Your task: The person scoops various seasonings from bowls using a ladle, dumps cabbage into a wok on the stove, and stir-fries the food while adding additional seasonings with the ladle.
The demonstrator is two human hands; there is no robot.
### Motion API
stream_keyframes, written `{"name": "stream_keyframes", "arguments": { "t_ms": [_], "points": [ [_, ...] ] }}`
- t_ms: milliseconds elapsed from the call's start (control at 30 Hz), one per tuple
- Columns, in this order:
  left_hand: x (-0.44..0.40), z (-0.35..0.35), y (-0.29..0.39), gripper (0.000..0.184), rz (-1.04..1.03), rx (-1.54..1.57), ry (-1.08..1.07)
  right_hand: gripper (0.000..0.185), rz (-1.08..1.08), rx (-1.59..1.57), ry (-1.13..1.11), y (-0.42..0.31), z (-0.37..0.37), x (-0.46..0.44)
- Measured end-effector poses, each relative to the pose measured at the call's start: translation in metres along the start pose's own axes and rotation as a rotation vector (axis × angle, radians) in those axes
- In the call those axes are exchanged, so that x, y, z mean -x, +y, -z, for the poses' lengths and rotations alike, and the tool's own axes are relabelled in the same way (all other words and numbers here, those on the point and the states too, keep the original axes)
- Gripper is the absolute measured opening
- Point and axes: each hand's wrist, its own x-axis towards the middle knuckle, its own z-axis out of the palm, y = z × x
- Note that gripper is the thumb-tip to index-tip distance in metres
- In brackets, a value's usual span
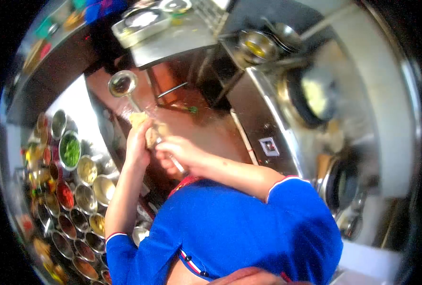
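Ladle (123,83), one: centre, bowl end far, over reddish floor (211,126). Tan cloth (137,118), one: bunched on the ladle, left hand (139,138) clamped on it. Right hand (180,153): clamped on the ladle's near part. Metal bowls (97,186): left.

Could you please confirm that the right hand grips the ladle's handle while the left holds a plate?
Not quite: the head view shows the left hand holding a tan cloth, not a plate; the right hand grips the ladle's handle.
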Motion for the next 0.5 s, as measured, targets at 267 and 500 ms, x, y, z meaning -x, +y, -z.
{"name": "stream_keyframes", "arguments": {
  "t_ms": [267, 500],
  "points": [
    [-0.035, -0.092, -0.105, 0.039, 0.422, 0.005, -0.229, 0.031, 0.505, -0.143, 0.410, -0.028, 0.236, 0.175],
    [-0.077, -0.124, -0.212, 0.028, 0.672, 0.105, -0.164, 0.037, 0.374, 0.763, 1.410, -0.005, 0.457, 0.263]
  ]
}}
